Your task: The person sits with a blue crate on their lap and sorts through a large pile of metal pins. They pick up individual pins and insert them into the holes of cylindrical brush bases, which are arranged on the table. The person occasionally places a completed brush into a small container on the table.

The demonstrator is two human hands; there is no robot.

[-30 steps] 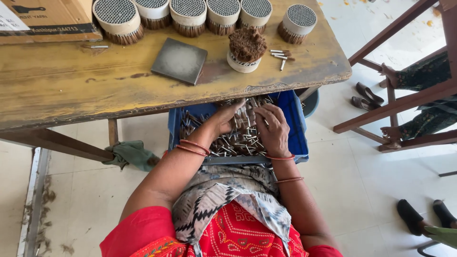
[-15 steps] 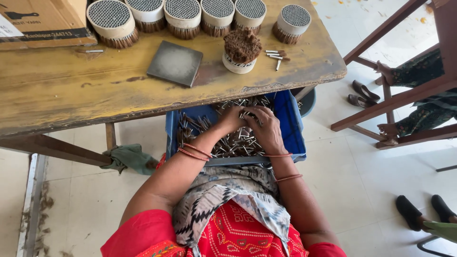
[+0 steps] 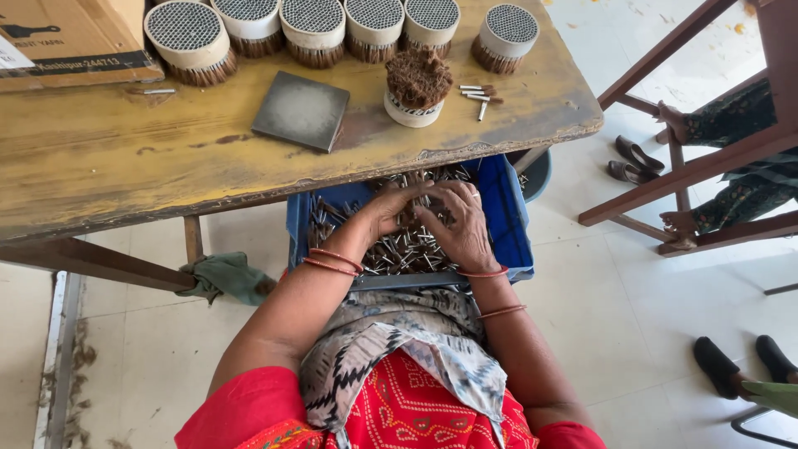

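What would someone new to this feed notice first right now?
Both hands, left hand and right hand, dig into a blue crate of small metal sticks on the person's lap, under the table edge. On the worn wooden table above, a row of round bundles lines the far side, with a dark square plate nearer.

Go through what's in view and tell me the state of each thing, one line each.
Blue crate: on the lap, heaped with small metal pins.
Left hand: palm down in the pins.
Right hand: palm down in the pins.
Row of round holders: upright on the table, packed full.
Single holder: upright, brown sticks poking out.
Loose pins: lying flat.
Grey square plate: lying flat.
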